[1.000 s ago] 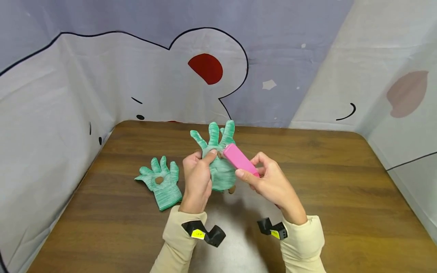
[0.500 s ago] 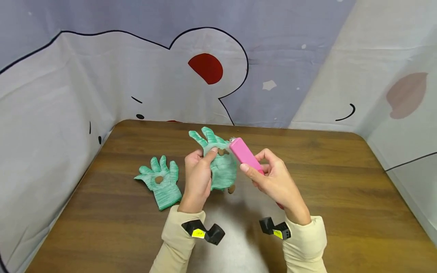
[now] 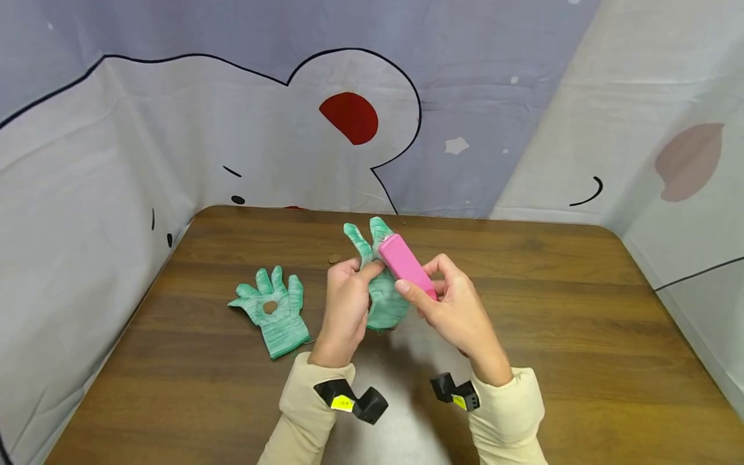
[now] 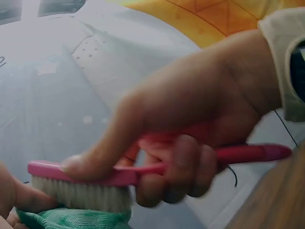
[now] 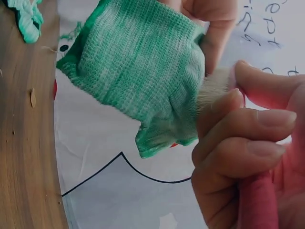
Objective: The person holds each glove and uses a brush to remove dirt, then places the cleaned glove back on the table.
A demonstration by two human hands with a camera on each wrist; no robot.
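Note:
My left hand point(image 3: 343, 303) grips a green knitted glove point(image 3: 388, 303), thumb over its palm side, holding it up above the table. My right hand point(image 3: 465, 310) holds a pink-handled brush point(image 3: 409, 265) with pale bristles; the bristles point(image 4: 86, 193) press against the glove in the left wrist view. In the right wrist view the bristle end point(image 5: 214, 88) meets the edge of the glove point(image 5: 138, 62), and the right fingers curl round the red handle point(image 5: 257, 200). A second green glove point(image 3: 285, 323) lies flat on the left of the table, a round brown patch point(image 3: 270, 307) at its palm.
The brown wooden table point(image 3: 581, 336) runs back to a printed fabric curtain point(image 3: 256, 129). A small brown spot point(image 3: 334, 258) shows on the table behind the left hand. Black wrist cameras are strapped at both sleeves.
The left hand and its glove have shifted slightly right and the glove has turned. The brush went up off the glove's middle, then came back left against its upper part.

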